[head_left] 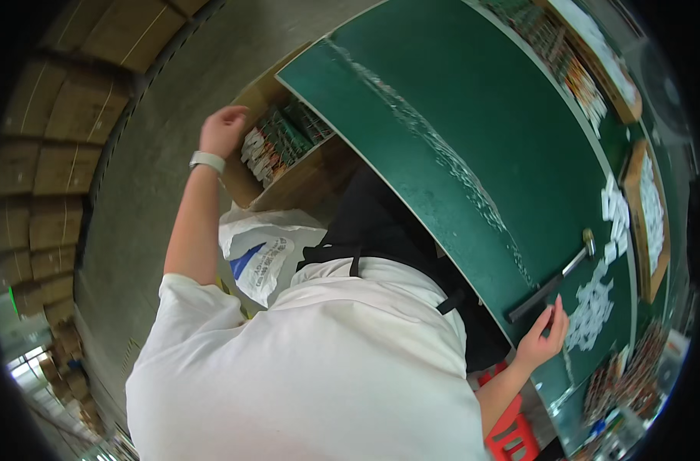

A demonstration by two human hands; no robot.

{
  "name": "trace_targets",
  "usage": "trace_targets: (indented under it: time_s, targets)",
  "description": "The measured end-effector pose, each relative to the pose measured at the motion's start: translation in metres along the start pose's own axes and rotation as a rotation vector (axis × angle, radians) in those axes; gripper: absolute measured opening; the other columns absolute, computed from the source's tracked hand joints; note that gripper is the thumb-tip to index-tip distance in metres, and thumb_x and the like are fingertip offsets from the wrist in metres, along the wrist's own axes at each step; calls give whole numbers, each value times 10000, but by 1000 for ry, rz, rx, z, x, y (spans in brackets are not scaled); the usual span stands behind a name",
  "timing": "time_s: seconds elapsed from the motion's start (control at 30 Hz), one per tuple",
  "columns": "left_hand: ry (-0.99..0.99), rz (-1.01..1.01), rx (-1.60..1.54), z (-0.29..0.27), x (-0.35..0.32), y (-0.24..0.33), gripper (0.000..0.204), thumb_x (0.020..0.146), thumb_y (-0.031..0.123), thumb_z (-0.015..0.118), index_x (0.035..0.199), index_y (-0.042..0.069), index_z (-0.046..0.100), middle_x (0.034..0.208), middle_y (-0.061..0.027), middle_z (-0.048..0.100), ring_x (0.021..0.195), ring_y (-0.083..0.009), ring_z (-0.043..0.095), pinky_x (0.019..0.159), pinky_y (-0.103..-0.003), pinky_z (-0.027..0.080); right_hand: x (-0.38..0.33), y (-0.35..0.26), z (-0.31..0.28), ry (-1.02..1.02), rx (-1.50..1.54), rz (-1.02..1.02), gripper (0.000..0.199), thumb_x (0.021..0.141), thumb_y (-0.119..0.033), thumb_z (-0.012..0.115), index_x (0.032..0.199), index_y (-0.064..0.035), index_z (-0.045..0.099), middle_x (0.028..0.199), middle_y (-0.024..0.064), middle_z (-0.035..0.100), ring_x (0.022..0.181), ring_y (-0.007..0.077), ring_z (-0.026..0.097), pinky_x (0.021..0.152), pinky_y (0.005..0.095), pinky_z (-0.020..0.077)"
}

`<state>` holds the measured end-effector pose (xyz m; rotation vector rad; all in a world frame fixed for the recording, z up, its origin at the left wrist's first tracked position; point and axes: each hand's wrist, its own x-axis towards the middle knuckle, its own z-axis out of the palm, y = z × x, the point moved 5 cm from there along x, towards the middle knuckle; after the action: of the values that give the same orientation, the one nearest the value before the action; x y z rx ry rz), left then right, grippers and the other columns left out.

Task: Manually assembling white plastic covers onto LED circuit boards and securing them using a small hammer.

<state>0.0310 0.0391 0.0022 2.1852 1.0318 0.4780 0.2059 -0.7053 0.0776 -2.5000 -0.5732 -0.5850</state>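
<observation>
My left hand (225,130) is over the left rim of an open cardboard carton (288,175). Its fingers are loosely bent and apart, and nothing shows in them. Inside the carton are rows of small packed pieces (277,146) with white ends and green and orange parts. On the right, my right hand (546,336) hovers near the table edge, thumb and fingers apart, with no object visible between them. Just beyond it a hammer (553,284) with a dark handle and metal head lies on the green table (411,169). Small white pieces (592,311) are scattered beside the hammer.
Wooden trays of white pieces (651,223) line the table's far right side, with bundled thin items (626,376) nearer. Crumpled clear plastic (442,146) runs along the tabletop. A white sack (265,257) sits below the carton, a red stool (511,430) at lower right. Cartons (58,169) are stacked left.
</observation>
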Motion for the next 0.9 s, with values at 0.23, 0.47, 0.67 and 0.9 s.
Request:
trace_targets:
  time_s: [0.23, 0.47, 0.67, 0.9]
  targets:
    - [-10, 329, -225, -21, 45, 164, 334, 1059, 106, 670, 1384, 35, 703, 1224, -63, 746, 1085, -117, 684, 979, -284, 543, 1, -20, -7, 46, 34, 259, 260, 974, -20, 722, 1229, -44, 766, 1003, 91, 697, 753, 197, 656, 660, 304, 536]
    - [-183, 674, -143, 49, 47, 323, 378, 1029, 76, 661, 1406, 77, 681, 1231, -57, 723, 1065, -126, 665, 930, -288, 537, -6, -26, -8, 139, -34, 342, 285, 923, -65, 762, 1208, -66, 776, 977, 93, 695, 808, 261, 679, 713, 360, 557]
    - [-486, 731, -220, 139, 56, 396, 368, 997, 125, 717, 1363, 84, 713, 1138, -23, 744, 1035, -119, 665, 901, -286, 530, -9, -23, -7, 143, -18, 339, 286, 913, -58, 767, 1199, -57, 779, 975, 103, 693, 822, 276, 683, 721, 373, 563]
    - [-705, 587, -252, 243, 49, 478, 359, 938, 164, 740, 1282, 65, 769, 996, -12, 751, 898, -94, 662, 823, -267, 542, -1, -27, -9, 155, -42, 225, 300, 869, -54, 789, 1168, -57, 784, 968, 87, 684, 862, 280, 680, 746, 390, 559]
